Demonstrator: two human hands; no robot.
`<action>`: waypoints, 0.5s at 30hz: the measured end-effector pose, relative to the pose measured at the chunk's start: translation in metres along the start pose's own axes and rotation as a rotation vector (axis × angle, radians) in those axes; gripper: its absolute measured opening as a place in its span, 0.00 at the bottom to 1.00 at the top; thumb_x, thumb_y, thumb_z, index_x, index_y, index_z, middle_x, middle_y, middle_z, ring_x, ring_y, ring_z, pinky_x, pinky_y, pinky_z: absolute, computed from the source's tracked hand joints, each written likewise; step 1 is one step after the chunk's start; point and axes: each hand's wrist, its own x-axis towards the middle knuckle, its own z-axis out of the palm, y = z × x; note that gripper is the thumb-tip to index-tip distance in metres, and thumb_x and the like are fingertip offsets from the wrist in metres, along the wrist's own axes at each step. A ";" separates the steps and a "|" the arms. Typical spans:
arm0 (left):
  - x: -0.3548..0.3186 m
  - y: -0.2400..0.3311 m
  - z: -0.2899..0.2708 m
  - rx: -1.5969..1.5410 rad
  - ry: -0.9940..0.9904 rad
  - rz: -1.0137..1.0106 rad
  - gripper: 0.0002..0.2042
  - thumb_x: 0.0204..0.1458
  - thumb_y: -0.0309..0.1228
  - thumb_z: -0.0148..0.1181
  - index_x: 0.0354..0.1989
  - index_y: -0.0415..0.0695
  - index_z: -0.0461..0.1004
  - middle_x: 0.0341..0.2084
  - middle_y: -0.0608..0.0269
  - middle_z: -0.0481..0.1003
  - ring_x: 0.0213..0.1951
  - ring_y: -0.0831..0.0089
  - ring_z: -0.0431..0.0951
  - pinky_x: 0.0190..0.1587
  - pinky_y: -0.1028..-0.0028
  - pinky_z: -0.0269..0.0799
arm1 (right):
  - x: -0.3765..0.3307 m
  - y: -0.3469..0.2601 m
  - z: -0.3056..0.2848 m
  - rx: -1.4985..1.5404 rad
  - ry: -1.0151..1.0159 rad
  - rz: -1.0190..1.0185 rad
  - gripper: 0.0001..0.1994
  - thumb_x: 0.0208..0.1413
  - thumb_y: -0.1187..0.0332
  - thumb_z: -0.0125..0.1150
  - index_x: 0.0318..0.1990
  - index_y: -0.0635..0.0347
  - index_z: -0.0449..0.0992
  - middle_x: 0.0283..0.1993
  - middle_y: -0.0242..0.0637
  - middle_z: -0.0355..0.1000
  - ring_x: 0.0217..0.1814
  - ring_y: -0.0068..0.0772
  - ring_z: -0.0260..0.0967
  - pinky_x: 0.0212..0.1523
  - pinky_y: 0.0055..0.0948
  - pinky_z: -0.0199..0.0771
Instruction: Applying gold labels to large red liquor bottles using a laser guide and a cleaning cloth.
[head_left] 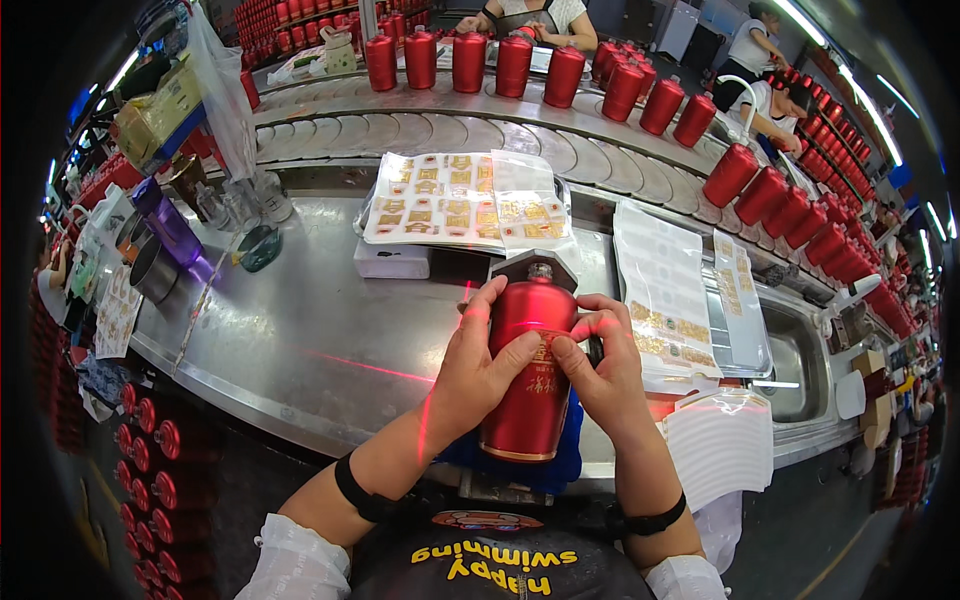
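A glossy red bottle with a clear neck lies tilted in front of me, its base toward my body. Around its left side wraps my left hand, closed on it, the thumb lying by the gold decoration. My right hand grips the other side, its thumb pressing beside the same gold label. Both thumbs nearly meet there. Under the bottle is a blue cloth, and a dark angular holder shows behind the neck. Thin red light lines cross the bottle and my left forearm.
Sheets of gold stickers lie on a stack ahead, more sheets at right beside a sink. A curved conveyor carries red bottles. A purple bottle stands left; crated red bottles sit below the table. Other people work beyond.
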 end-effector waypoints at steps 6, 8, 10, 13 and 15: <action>-0.005 0.006 0.009 0.055 -0.003 -0.015 0.36 0.57 0.34 0.61 0.67 0.33 0.48 0.60 0.49 0.60 0.61 0.67 0.62 0.63 0.69 0.58 | -0.004 -0.002 -0.007 0.014 0.012 -0.020 0.13 0.56 0.61 0.64 0.35 0.62 0.71 0.52 0.51 0.65 0.51 0.44 0.67 0.39 0.31 0.70; -0.002 0.006 0.011 -0.024 -0.001 -0.053 0.36 0.56 0.34 0.61 0.67 0.33 0.48 0.60 0.50 0.60 0.60 0.67 0.63 0.63 0.69 0.58 | -0.005 -0.001 -0.009 0.004 0.004 0.011 0.13 0.57 0.62 0.63 0.35 0.63 0.70 0.50 0.51 0.65 0.54 0.46 0.65 0.46 0.35 0.68; -0.002 0.005 0.012 -0.249 0.054 -0.152 0.38 0.55 0.39 0.63 0.66 0.30 0.49 0.58 0.39 0.62 0.58 0.59 0.67 0.62 0.65 0.61 | -0.006 -0.001 -0.010 0.089 0.010 0.049 0.12 0.56 0.63 0.64 0.35 0.63 0.70 0.48 0.51 0.66 0.55 0.47 0.65 0.48 0.36 0.67; -0.004 0.002 0.013 0.038 0.022 -0.038 0.39 0.54 0.39 0.63 0.66 0.30 0.49 0.58 0.38 0.61 0.59 0.58 0.66 0.62 0.64 0.60 | -0.008 0.000 -0.010 0.137 0.021 0.071 0.13 0.55 0.64 0.64 0.34 0.63 0.70 0.47 0.52 0.66 0.55 0.48 0.64 0.50 0.37 0.66; -0.008 0.000 0.013 0.094 0.026 0.007 0.39 0.54 0.39 0.63 0.66 0.30 0.49 0.58 0.38 0.61 0.59 0.57 0.66 0.63 0.64 0.59 | -0.008 0.000 -0.007 0.113 0.031 0.029 0.13 0.55 0.63 0.65 0.34 0.63 0.70 0.47 0.52 0.66 0.55 0.48 0.65 0.49 0.37 0.67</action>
